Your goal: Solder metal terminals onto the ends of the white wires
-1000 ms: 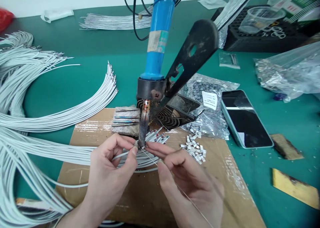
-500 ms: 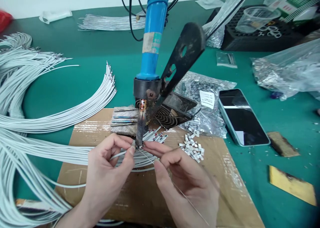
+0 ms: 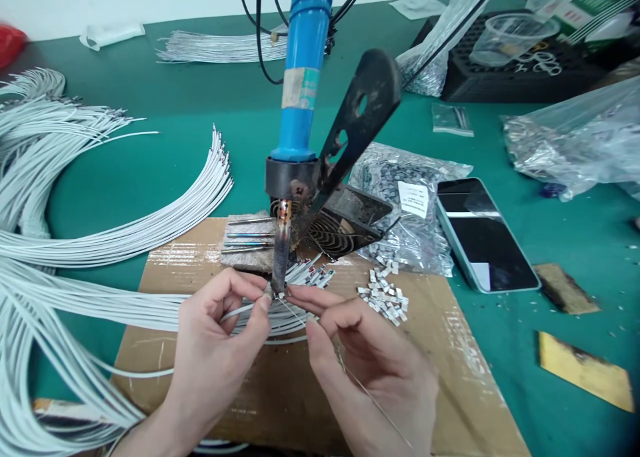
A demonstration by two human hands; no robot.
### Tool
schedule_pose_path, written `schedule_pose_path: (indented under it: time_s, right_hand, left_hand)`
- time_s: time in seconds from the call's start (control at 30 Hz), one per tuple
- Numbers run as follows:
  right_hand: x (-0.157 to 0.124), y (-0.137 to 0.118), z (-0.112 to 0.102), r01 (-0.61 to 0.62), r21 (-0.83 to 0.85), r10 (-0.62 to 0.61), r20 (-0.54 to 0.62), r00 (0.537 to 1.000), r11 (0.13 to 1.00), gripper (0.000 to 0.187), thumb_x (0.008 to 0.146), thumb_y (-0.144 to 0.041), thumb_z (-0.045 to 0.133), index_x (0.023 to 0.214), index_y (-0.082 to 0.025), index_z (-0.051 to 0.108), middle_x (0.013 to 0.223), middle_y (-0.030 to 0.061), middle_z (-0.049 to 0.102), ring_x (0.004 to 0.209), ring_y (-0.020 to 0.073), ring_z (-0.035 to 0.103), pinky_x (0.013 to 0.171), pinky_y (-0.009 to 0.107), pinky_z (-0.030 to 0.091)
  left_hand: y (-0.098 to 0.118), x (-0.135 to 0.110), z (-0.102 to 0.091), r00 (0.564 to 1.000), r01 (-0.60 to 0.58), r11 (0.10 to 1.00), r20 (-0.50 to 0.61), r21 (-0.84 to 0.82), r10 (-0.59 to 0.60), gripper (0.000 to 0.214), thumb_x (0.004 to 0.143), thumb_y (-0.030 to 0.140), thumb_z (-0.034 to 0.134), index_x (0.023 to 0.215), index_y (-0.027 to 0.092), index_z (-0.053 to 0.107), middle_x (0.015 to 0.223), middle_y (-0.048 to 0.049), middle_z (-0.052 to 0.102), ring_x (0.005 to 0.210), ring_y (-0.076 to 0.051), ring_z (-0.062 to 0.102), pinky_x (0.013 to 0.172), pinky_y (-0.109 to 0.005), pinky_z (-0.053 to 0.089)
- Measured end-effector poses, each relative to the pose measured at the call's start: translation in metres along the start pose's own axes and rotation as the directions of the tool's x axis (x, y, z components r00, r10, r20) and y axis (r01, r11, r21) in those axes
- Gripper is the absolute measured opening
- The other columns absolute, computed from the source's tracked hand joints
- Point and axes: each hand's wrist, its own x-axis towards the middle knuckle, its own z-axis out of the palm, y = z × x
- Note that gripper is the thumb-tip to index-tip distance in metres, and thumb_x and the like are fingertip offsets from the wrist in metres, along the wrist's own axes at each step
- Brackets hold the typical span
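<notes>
A blue-handled soldering iron [image 3: 300, 90] stands fixed in a black stand [image 3: 350, 177], its tip [image 3: 280, 263] pointing down. My left hand [image 3: 220, 337] pinches the end of a thin white wire [image 3: 240, 310] right at the tip. My right hand [image 3: 370, 370] pinches a thin strand of solder wire [image 3: 360, 387] and something small that I cannot make out, also touching the tip. Both hands hover over a cardboard sheet [image 3: 450, 350].
Bundles of white wires [image 3: 100, 237] fan across the left. Small grey parts [image 3: 385, 297] lie on the cardboard, beside a plastic bag of them [image 3: 400, 197]. A phone [image 3: 480, 237] lies to the right, with wood scraps [image 3: 585, 370], more bags and a black tray [image 3: 520, 70] behind.
Hardly anything has moved; both hands stay pinched at the iron's tip. The view has shifted slightly.
</notes>
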Motion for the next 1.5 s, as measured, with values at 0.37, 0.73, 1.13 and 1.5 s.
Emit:
schedule_pose_path:
  time_s: [0.37, 0.73, 1.13, 1.5]
  right_hand:
    - [0.0000, 0.0009, -0.0001, 0.011, 0.006, -0.011, 0.000, 1.000, 1.000, 0.019, 0.091, -0.017, 0.069, 0.075, -0.025, 0.062, 0.109, 0.0060, 0.084, 0.104, 0.0253, 0.081, 0.094, 0.037, 0.060]
    - [0.0003, 0.0020, -0.0008, 0.009, 0.009, -0.009, 0.008, 1.000, 1.000, 0.020, 0.093, -0.019, 0.068, 0.075, -0.024, 0.062, 0.109, 0.0037, 0.084, 0.104, 0.0230, 0.080, 0.094, 0.035, 0.059]
    - [0.0005, 0.0018, -0.0002, 0.026, 0.021, -0.026, 0.019, 0.999, 0.999, 0.019, 0.092, -0.016, 0.068, 0.077, -0.026, 0.063, 0.109, -0.0038, 0.084, 0.105, 0.0169, 0.080, 0.095, 0.028, 0.056]
    - [0.0008, 0.0011, 0.0000, 0.015, 0.016, -0.015, 0.008, 1.000, 1.000, 0.020, 0.092, -0.018, 0.070, 0.075, -0.026, 0.063, 0.107, -0.0021, 0.084, 0.102, 0.0180, 0.080, 0.092, 0.029, 0.057]
  left_hand:
    - [-0.0006, -0.0004, -0.0016, 1.000, -0.028, 1.000, -0.012, 0.006, 0.028, 0.015, 0.074, 0.009, 0.077, 0.067, 0.019, 0.069, 0.081, -0.0004, 0.077, 0.073, -0.011, 0.076, 0.065, -0.012, 0.058]
    - [0.0014, -0.0010, -0.0014, 1.000, -0.020, 1.000, -0.010, -0.004, 0.020, 0.016, 0.073, 0.008, 0.077, 0.065, 0.019, 0.069, 0.079, -0.0005, 0.076, 0.074, -0.011, 0.076, 0.066, -0.011, 0.057]
    - [-0.0016, -0.0013, -0.0019, 0.999, -0.032, 0.999, -0.012, -0.010, 0.032, 0.015, 0.074, 0.009, 0.077, 0.066, 0.019, 0.070, 0.081, 0.0002, 0.078, 0.074, -0.010, 0.076, 0.066, -0.010, 0.057]
    - [-0.0013, -0.0001, -0.0008, 0.999, -0.053, 0.999, -0.009, 0.003, 0.053, 0.014, 0.074, 0.010, 0.076, 0.065, 0.020, 0.069, 0.080, 0.0008, 0.078, 0.071, -0.010, 0.076, 0.062, -0.010, 0.057]
